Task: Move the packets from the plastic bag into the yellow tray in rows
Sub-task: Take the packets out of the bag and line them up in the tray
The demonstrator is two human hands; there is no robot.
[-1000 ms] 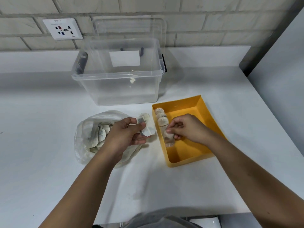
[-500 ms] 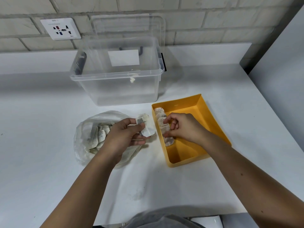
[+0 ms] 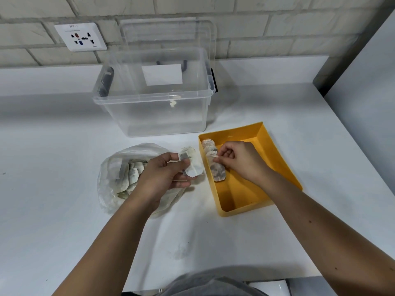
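A clear plastic bag (image 3: 113, 174) with several white packets lies on the white counter, left of the yellow tray (image 3: 275, 159). My left hand (image 3: 164, 176) rests over the bag's mouth and grips a small stack of packets (image 3: 191, 165) between thumb and fingers. A row of overlapping packets (image 3: 215, 167) lies along the tray's left wall. My right hand (image 3: 239, 161) is inside the tray, fingers curled, pinching the edge of a packet in that row.
A clear storage bin (image 3: 154, 103) stands behind the bag and tray, its lid (image 3: 168, 33) leaning on the brick wall. A wall socket (image 3: 80, 36) is at the back left. The counter's right edge meets a grey panel (image 3: 367, 82).
My right hand has moved from the near end of the packet row toward its far end. The nearest packet now lies uncovered. My left hand stays put with its stack.
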